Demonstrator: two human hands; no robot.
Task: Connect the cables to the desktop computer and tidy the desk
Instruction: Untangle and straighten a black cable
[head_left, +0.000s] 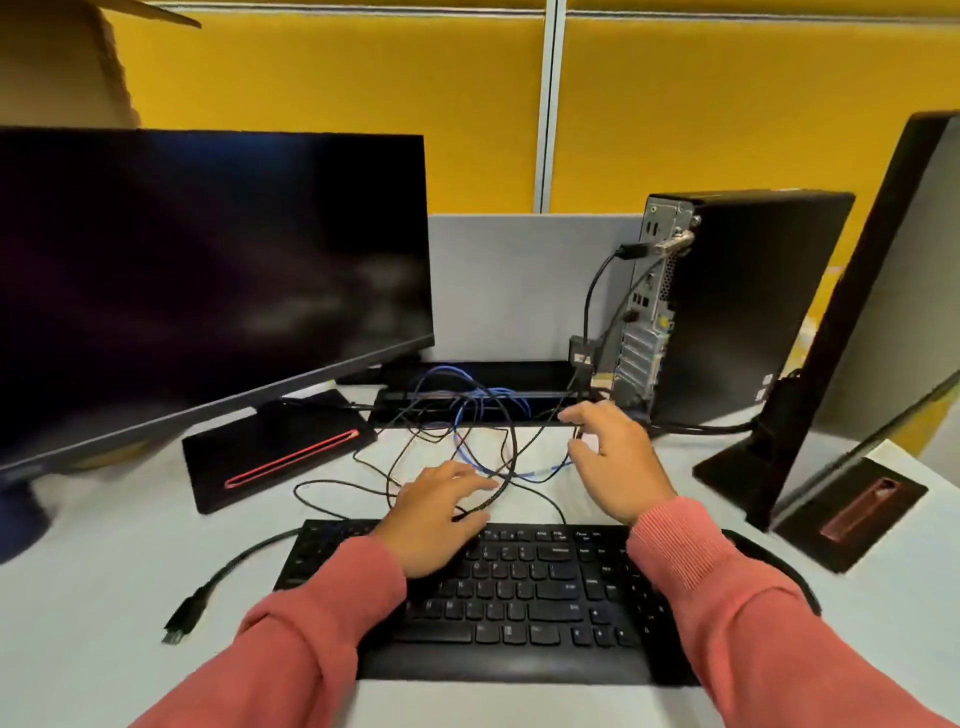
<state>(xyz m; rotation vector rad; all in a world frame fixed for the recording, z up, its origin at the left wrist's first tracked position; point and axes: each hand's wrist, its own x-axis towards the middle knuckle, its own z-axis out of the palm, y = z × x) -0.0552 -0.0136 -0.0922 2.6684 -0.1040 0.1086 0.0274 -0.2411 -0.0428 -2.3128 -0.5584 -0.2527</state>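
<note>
Pink ribbed sleeves reach forward over the black keyboard (519, 587). The left hand (439, 514) lies palm down past the keyboard's far edge, fingers spread and nearly straight, resting on a thick black cable (506, 457) that loops over the white table (104, 545). The right hand (610, 457) hovers higher, thumb and forefinger pinching a thin black wire (545, 434), the other fingers fanned out. A blue cable (470, 457) runs through the tangle between the hands. The computer (737, 306), a slim black tower with a perforated metal back, stands upright beyond the right hand; one black plug (631, 252) sits in its rear panel. A loose connector (182, 621) lies left of the keyboard. Two dark monitors flank the scene: the left monitor (208, 270) and the right monitor (857, 312). Key legends are too blurred to read.
</note>
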